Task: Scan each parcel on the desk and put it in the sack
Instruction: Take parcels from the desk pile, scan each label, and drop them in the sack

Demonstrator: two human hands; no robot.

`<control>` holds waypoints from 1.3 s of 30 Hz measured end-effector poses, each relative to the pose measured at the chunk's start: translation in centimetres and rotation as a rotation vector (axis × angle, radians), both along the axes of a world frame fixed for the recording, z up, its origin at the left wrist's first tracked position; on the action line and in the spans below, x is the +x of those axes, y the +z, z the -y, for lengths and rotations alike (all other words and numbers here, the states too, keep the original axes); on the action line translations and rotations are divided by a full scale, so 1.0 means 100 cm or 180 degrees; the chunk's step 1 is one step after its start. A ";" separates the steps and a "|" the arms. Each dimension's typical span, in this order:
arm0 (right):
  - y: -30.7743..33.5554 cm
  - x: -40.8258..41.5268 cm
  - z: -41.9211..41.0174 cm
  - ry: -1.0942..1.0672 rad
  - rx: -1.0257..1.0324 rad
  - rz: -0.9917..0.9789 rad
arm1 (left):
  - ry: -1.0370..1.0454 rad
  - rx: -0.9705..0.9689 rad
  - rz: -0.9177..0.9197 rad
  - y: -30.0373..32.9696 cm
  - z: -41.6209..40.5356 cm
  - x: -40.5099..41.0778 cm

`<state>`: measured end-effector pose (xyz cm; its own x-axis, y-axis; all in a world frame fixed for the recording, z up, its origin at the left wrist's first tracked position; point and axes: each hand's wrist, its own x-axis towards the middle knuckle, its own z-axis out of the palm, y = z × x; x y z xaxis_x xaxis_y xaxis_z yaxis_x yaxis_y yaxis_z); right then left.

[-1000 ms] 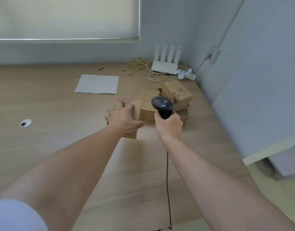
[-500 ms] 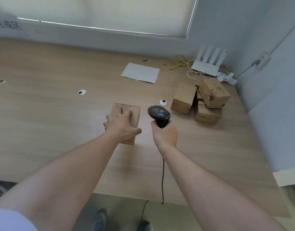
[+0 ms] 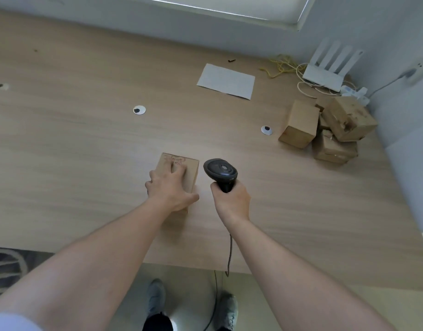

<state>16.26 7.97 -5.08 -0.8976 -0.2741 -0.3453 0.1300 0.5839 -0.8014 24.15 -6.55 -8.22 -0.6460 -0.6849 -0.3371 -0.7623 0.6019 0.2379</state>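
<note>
Cardboard parcel (image 3: 179, 173) now sits at frame centre, well apart from the remaining heap of parcels (image 3: 330, 130) at the right edge; a second ago lay right beside that heap. Dragged clear, then, toward the near edge of the wooden desk (image 3: 74, 144). Left hand (image 3: 169, 188) laid over the parcel's top, fingers spread and slightly curled around it, thumb along the near side, holding it. Right hand (image 3: 230, 200) wrapped round the grip of the black scanner (image 3: 221, 173), head up just right of the parcel, cord trailing down off the desk edge. Same holds as before; only the position across the desk differs. Meaning, by judgement: one parcel singled out for scanning or carrying off. Whether already scanned, cannot tell. No sack in view. Sheet of paper (image 3: 226, 81) lies upper right of centre.
</note>
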 end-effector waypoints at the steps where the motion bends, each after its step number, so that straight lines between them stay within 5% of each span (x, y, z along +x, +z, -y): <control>1: -0.005 0.008 0.007 -0.0046 0.0027 0.0000 | -0.0048 -0.0016 0.0000 -0.005 0.008 0.006; 13: -0.034 0.055 0.054 -0.0414 0.0125 -0.0020 | -0.0360 0.0036 0.0182 -0.047 0.049 0.045; 19: -0.031 0.057 0.053 -0.0451 0.0169 -0.0060 | -0.0403 0.0346 -0.0201 -0.040 0.062 0.057; 23: -0.022 0.061 0.061 -0.0356 0.0124 -0.0066 | -0.0407 0.0275 0.0224 -0.035 0.076 0.074; 39: -0.016 0.064 0.054 -0.0391 0.0006 -0.0258 | 0.0312 0.0084 0.0195 -0.031 0.052 0.032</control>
